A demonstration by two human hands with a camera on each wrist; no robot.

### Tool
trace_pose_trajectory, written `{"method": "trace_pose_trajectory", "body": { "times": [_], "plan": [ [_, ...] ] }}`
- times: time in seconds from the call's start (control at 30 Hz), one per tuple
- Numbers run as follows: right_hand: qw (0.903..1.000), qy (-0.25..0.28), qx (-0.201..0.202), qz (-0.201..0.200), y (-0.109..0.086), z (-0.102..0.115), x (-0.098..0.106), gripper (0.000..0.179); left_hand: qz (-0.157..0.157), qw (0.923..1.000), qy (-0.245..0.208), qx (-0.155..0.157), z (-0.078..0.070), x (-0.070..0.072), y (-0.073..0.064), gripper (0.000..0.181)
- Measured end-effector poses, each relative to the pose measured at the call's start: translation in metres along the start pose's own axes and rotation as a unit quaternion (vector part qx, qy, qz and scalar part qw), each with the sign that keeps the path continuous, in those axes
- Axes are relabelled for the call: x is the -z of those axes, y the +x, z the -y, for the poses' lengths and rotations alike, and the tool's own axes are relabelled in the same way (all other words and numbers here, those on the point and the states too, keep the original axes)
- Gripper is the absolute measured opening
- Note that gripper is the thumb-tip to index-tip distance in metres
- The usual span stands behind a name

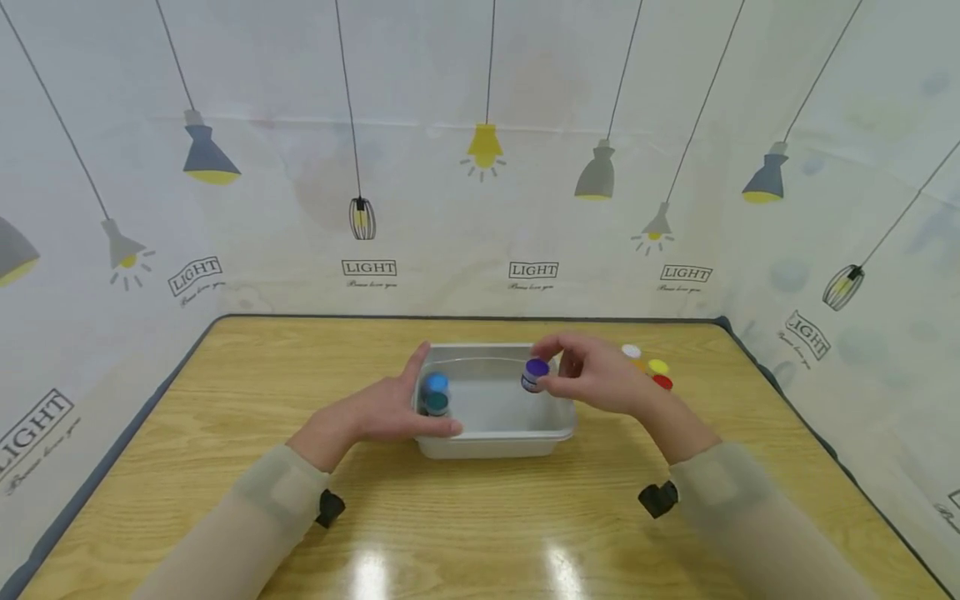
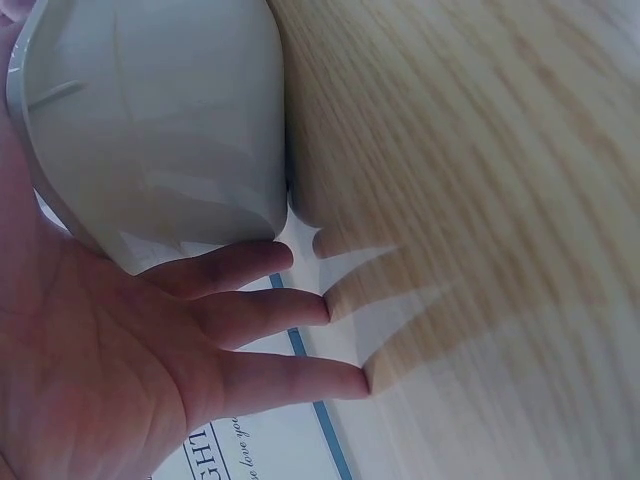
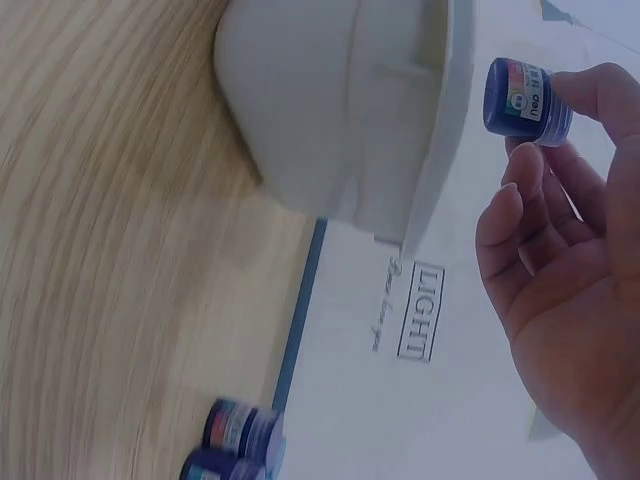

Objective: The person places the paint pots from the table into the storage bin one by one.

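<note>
My right hand [image 1: 600,375] pinches a small paint jar [image 1: 536,371] with a purple lid between thumb and fingers, above the right part of a white plastic container [image 1: 487,447]. In the right wrist view the jar [image 3: 525,103] is held clear of the container's rim, its label showing. My left hand [image 1: 386,408] rests against the container's left end, thumb along the near rim. Its other fingers [image 2: 300,378] are straight and spread, reaching down to the tabletop in the left wrist view. Inside the container, at the left, are a light blue jar [image 1: 436,384] and a dark green jar [image 1: 437,403].
Right of the container, partly behind my right hand, stand several more jars, with a white lid [image 1: 631,351], a yellow lid [image 1: 657,367] and a red lid [image 1: 662,382] among them. The wooden table [image 1: 247,375] meets a lamp-printed backdrop [image 1: 450,292] at its back and sides.
</note>
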State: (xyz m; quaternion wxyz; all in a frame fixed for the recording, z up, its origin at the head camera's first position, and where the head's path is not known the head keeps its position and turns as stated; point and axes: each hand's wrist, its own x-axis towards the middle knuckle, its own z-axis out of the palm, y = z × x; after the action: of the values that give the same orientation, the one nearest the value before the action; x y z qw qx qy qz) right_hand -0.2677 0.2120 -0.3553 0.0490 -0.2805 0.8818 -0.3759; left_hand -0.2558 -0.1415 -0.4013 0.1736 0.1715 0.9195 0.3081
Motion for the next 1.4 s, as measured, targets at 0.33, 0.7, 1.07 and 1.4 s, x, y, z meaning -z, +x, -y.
{"method": "trace_pose_trajectory", "body": {
  "times": [0.33,0.7,1.07,1.4],
  "plan": [
    [0.9991,-0.016,0.014,0.037,0.032,0.016,-0.037,0.034,0.003,1.0000,0.001,0.003,0.001,0.000,0.000,0.143],
    [0.9956,-0.006,0.028,0.089,0.059,0.026,-0.069,0.034,0.002,1.0000,0.008,0.001,0.000,-0.002,0.000,0.144],
    [0.9959,0.043,0.020,0.077,0.068,0.017,-0.086,0.029,0.012,0.9999,0.006,0.000,0.001,-0.003,0.001,0.143],
    [0.9948,0.062,0.010,0.080,0.071,0.017,-0.091,0.025,0.008,0.9998,0.018,0.002,0.000,-0.001,0.000,0.146]
  ]
}}
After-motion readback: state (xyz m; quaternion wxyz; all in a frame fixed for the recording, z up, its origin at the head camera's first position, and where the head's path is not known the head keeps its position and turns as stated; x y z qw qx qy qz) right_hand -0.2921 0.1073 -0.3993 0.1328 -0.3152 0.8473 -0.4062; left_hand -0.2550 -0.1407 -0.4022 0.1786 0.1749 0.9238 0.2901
